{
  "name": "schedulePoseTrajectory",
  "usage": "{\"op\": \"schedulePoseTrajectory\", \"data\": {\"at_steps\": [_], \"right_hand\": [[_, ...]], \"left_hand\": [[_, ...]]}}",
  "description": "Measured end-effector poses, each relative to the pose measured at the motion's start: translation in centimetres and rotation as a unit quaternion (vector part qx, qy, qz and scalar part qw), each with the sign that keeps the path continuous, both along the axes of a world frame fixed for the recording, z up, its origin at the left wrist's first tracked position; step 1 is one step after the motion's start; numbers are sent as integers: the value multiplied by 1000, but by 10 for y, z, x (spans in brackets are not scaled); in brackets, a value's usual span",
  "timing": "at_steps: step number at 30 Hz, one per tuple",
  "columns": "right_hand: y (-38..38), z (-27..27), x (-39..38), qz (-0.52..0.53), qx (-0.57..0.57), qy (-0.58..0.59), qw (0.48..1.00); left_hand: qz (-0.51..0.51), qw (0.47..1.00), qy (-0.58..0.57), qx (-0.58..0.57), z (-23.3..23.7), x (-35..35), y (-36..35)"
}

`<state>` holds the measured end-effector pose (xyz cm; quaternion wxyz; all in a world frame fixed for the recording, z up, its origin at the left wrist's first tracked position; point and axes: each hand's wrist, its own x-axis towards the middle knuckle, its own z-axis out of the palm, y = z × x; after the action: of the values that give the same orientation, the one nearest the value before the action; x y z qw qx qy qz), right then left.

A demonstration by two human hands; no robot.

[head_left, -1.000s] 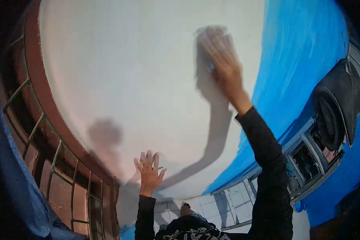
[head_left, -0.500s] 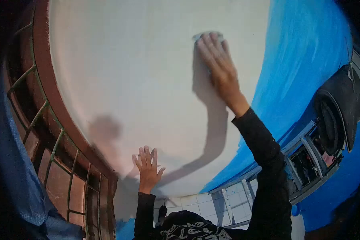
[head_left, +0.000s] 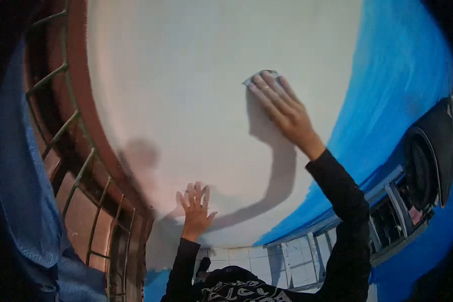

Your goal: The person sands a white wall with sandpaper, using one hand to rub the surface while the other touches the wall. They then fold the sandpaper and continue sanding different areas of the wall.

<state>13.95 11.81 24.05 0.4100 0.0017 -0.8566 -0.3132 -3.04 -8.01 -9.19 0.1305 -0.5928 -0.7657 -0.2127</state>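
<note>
My right hand [head_left: 287, 113] lies flat over a thin grey piece of sandpaper [head_left: 275, 74], pressing it against the white part of the wall [head_left: 201, 116]. Only the sheet's upper edge and corners stick out past the fingertips; the palm side is hidden. Lower down and to the left, my left hand [head_left: 196, 209] rests on the same wall with its fingers spread and nothing in it. Both arms are in black sleeves and cast shadows on the white surface.
Blue paint [head_left: 382, 75] covers the wall's right side. A brown window frame with green metal bars [head_left: 78, 176] and a blue cloth [head_left: 32, 221] are at left. A ladder [head_left: 312, 256] stands at lower right below a dark rolled item [head_left: 430, 151]. White floor tiles [head_left: 236, 254] lie below.
The right hand and the sandpaper have slid down the wall, and the hand tilts more to the left. The left hand stays spread in place. The whole view has shifted slightly.
</note>
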Motion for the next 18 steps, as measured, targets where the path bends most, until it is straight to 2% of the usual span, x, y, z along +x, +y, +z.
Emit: {"op": "schedulePoseTrajectory", "data": {"at_steps": [2,6,9,10,11,12,13,14,16,17,18], "right_hand": [[42,24,15,3,63,37,997],[52,102,19,4,66,294,953],[46,84,-14,77,44,315,945],[36,63,-21,72,-24,241,968],[13,44,-31,32,-5,166,986],[2,20,-45,59,-16,104,993],[-6,6,-48,35,26,9,999],[-18,4,-50,26,50,-18,998],[11,28,-45,53,52,-17,997],[11,52,-44,35,96,54,993],[17,74,-44,55,86,136,986]], "left_hand": [[-33,999,-25,21,6,1,-5],[-21,999,-21,-14,6,-4,-4],[-25,999,-38,2,5,-5,-5],[-19,999,-37,4,3,-6,-6],[-18,998,-65,19,-2,-5,-8],[-15,995,-94,34,-4,-3,-11],[-7,995,-97,34,-7,-1,-13],[-4,995,-93,28,-8,-2,-16],[2,996,-84,26,-7,-7,-19],[-1,996,-90,26,-9,-7,-18],[-4,995,-96,23,-9,-6,-18]]}}
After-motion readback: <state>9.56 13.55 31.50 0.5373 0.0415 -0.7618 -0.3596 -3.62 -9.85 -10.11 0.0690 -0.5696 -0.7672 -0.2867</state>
